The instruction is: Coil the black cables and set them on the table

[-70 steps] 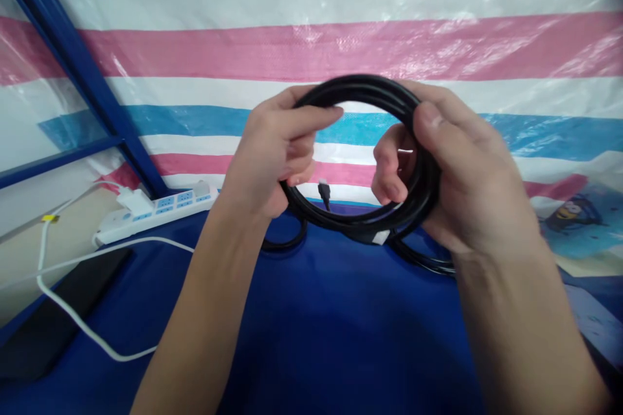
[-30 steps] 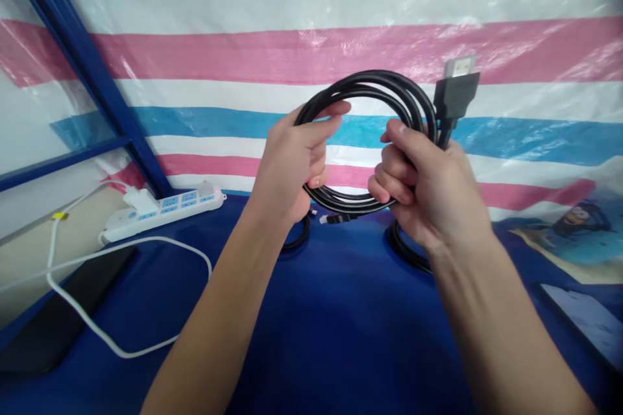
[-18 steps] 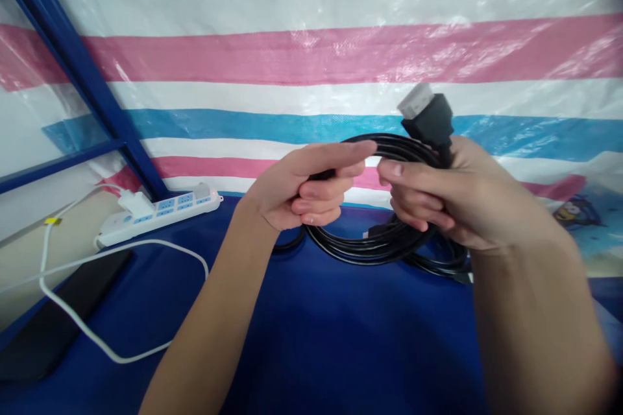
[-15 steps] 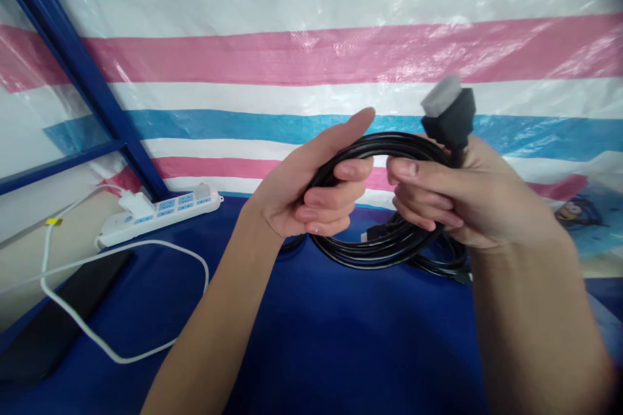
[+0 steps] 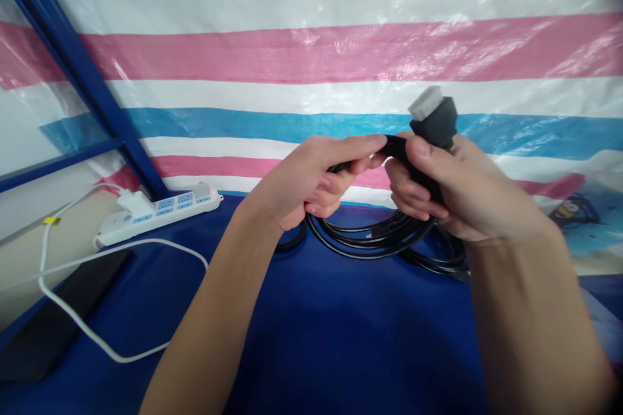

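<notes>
The left hand [image 5: 311, 178] and right hand [image 5: 442, 185] are raised close together, with both forearms stretched forward and the fingers curled inward. A coil of black cable [image 5: 400, 150] is gripped by both above the blue table [image 5: 341, 331], a closed hand at each side, and its plug [image 5: 435, 122] is pointed upward beside the right thumb. Behind, a striped sheet [image 5: 292, 13] is hung.

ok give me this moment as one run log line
left hand: gripping coiled black cable; right hand: gripping same cable; grey-tipped black connector: projecting above right hand; white plastic power strip: on blue table
</notes>
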`<action>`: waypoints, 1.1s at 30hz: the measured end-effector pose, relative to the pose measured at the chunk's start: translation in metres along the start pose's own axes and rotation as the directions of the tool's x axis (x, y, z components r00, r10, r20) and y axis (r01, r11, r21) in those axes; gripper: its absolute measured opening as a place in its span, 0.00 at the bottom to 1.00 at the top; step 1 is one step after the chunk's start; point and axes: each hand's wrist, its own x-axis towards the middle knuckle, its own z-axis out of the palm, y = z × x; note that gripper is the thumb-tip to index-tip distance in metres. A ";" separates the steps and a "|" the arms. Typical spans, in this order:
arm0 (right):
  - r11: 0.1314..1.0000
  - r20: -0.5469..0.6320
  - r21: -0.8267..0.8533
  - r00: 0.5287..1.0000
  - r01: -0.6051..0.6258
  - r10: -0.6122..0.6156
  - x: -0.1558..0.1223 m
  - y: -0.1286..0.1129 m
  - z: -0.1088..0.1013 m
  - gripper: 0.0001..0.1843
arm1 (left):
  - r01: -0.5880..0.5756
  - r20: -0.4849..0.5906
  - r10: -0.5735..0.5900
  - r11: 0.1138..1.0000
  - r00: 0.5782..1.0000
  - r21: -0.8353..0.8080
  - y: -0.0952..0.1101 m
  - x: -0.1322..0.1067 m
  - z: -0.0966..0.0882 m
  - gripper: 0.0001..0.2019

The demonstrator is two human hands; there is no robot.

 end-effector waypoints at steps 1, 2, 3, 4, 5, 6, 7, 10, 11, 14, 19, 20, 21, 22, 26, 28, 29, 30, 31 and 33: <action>1.000 0.020 0.006 1.000 0.003 -0.003 0.001 0.001 0.001 0.21 | -0.019 -0.059 0.021 0.999 0.998 0.037 -0.002 0.001 -0.001 0.17; 1.000 0.043 0.003 0.999 0.013 -0.013 0.001 0.002 0.002 0.23 | -0.037 -0.107 0.044 0.997 0.993 0.067 -0.004 0.003 -0.002 0.19; 1.000 0.066 -0.004 0.998 0.024 -0.023 0.002 0.003 0.003 0.25 | -0.057 -0.144 0.069 0.994 0.987 0.089 -0.006 0.005 -0.003 0.20; 0.999 0.078 -0.013 0.996 0.035 -0.034 0.003 0.004 0.004 0.28 | -0.071 -0.169 0.087 0.992 0.982 0.100 -0.008 0.006 -0.005 0.21; 0.999 0.080 -0.024 0.996 0.042 -0.040 0.004 0.004 0.005 0.30 | -0.080 -0.184 0.098 0.992 0.978 0.102 -0.010 0.007 -0.006 0.22; 0.998 0.064 -0.032 0.997 0.045 -0.043 0.004 0.005 0.007 0.31 | -0.090 -0.196 0.109 0.991 0.974 0.102 -0.011 0.008 -0.007 0.22; 0.998 0.025 -0.033 0.998 0.051 -0.051 0.005 0.005 0.009 0.30 | -0.102 -0.209 0.122 0.989 0.970 0.104 -0.011 0.008 -0.007 0.23; 0.994 -0.123 0.010 0.987 0.109 -0.107 0.007 0.003 0.017 0.26 | -0.163 -0.232 0.191 0.977 0.954 0.136 -0.009 0.006 -0.008 0.21; 0.990 -0.166 0.038 0.978 0.134 -0.126 0.008 0.001 0.020 0.25 | -0.198 -0.231 0.226 0.970 0.946 0.140 -0.007 0.005 -0.007 0.21; 0.973 -0.279 0.145 0.951 0.178 -0.132 0.008 -0.004 0.028 0.23 | -0.288 -0.211 0.293 0.956 0.933 0.056 -0.003 -0.001 -0.005 0.17; 0.927 -0.452 0.304 0.890 0.218 -0.061 0.011 -0.010 0.034 0.19 | -0.297 -0.081 0.287 0.938 0.955 -0.178 0.003 -0.006 0.003 0.09; 0.913 -0.467 0.343 0.883 0.219 -0.036 0.012 -0.010 0.034 0.20 | -0.285 -0.039 0.284 0.931 0.958 -0.230 0.004 -0.006 0.004 0.06; 0.900 -0.478 0.379 0.879 0.216 -0.009 0.014 -0.009 0.034 0.20 | -0.268 -0.005 0.278 0.921 0.960 -0.284 0.004 -0.006 0.005 0.04; 0.889 -0.480 0.409 0.877 0.205 0.018 0.015 -0.008 0.034 0.20 | -0.253 0.013 0.273 0.908 0.962 -0.334 0.003 -0.005 0.006 0.04; 0.934 -0.507 0.300 0.862 0.194 -0.016 0.018 0.001 0.032 0.21 | -0.247 -0.018 0.258 0.902 0.966 -0.354 0.001 -0.001 0.010 0.12; 0.962 -0.542 0.084 0.822 0.259 -0.174 0.018 0.006 0.030 0.19 | -0.299 -0.093 0.284 0.914 0.954 -0.273 -0.001 0.001 0.011 0.16; 0.957 -0.547 -0.021 0.798 0.290 -0.253 0.017 0.008 0.029 0.18 | -0.328 -0.137 0.303 0.917 0.943 -0.228 -0.001 0.002 0.012 0.18; 0.948 -0.538 -0.100 0.785 0.302 -0.307 0.017 0.010 0.027 0.16 | -0.352 -0.177 0.321 0.917 0.930 -0.186 -0.002 0.003 0.012 0.20; 0.941 -0.528 -0.154 0.780 0.301 -0.336 0.016 0.011 0.026 0.14 | -0.367 -0.208 0.333 0.918 0.920 -0.151 -0.003 0.003 0.012 0.22; 0.937 -0.524 -0.194 0.777 0.291 -0.350 0.016 0.013 0.026 0.11 | -0.370 -0.254 0.335 0.923 0.907 -0.105 -0.004 0.003 0.011 0.23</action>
